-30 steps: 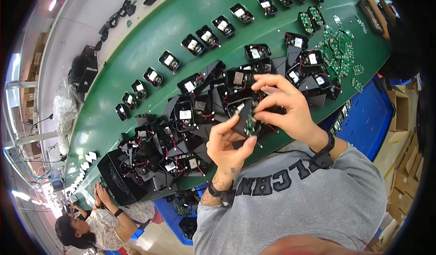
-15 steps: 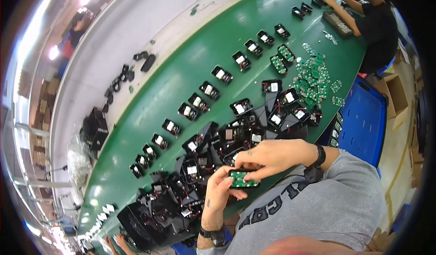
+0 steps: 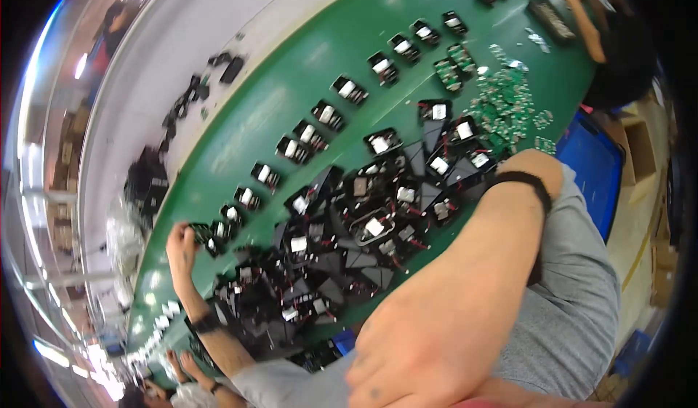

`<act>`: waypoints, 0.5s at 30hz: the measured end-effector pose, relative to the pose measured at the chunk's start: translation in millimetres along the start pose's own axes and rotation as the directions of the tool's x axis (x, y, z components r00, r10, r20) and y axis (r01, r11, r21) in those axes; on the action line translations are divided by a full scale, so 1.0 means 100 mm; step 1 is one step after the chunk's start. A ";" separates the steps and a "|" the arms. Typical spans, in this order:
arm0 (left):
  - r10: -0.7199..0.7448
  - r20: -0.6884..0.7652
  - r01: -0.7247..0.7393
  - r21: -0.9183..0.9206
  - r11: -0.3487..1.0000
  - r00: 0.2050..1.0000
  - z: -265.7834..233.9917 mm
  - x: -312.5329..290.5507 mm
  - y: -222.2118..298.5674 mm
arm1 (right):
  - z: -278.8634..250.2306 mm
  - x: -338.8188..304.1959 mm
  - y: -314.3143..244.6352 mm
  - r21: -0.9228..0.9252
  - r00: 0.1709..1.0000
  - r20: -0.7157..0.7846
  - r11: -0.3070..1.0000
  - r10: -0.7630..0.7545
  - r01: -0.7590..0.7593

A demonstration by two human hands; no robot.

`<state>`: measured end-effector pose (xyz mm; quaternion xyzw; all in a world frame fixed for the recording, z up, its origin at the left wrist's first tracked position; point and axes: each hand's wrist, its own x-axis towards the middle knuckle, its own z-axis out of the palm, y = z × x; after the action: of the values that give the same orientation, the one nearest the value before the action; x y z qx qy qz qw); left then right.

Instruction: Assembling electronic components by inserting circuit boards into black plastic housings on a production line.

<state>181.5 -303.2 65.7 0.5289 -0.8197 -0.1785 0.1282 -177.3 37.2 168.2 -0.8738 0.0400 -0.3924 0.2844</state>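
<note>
My left hand (image 3: pixel 180 254) reaches to the near-left end of a row of black plastic housings. Its fingers grip a small black housing (image 3: pixel 198 229), smeared by motion, with a hint of green board in it. Right beside it sits the last housing (image 3: pixel 211 244) of the row. My right hand (image 3: pixel 414 342) is raised close in front of me, back of the hand showing, and its fingers are mostly hidden. Beyond that forearm lies a heap of black housings (image 3: pixel 374 226) with white labels and red wires.
Loose green circuit boards (image 3: pixel 505 106) lie in a pile at the far right, near two board-filled housings (image 3: pixel 448 76). A grey box (image 3: pixel 550 20) stands beyond, by a co-worker (image 3: pixel 618 52). Another person's hands (image 3: pixel 185 368) are at lower left. A blue bin (image 3: pixel 592 168) stands beside the table.
My hands have parted from the housing with the green board held between them. The left has carried a housing out to the row's left end; the right has come up close.
</note>
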 end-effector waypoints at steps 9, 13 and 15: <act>-0.371 0.186 0.267 0.423 0.866 0.910 -0.13 -0.12 -2.22 | -0.12 0.06 -0.41 -0.350 0.976 -0.211 0.927 0.060 -0.133; 0.004 0.158 -0.074 0.439 0.896 0.987 -0.09 -0.15 -2.59 | 0.20 -1.90 -1.40 -0.170 0.966 -0.203 0.966 0.160 -0.195; 0.059 0.041 -0.070 0.371 0.926 0.997 0.10 0.05 -2.23 | 0.10 -0.89 -0.69 -0.209 0.950 -0.265 0.953 0.162 -0.221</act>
<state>358.7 -390.7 -39.3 0.5138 -0.8574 -0.0233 0.0192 -241.8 125.4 140.6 -0.8382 0.2064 -0.4600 0.2082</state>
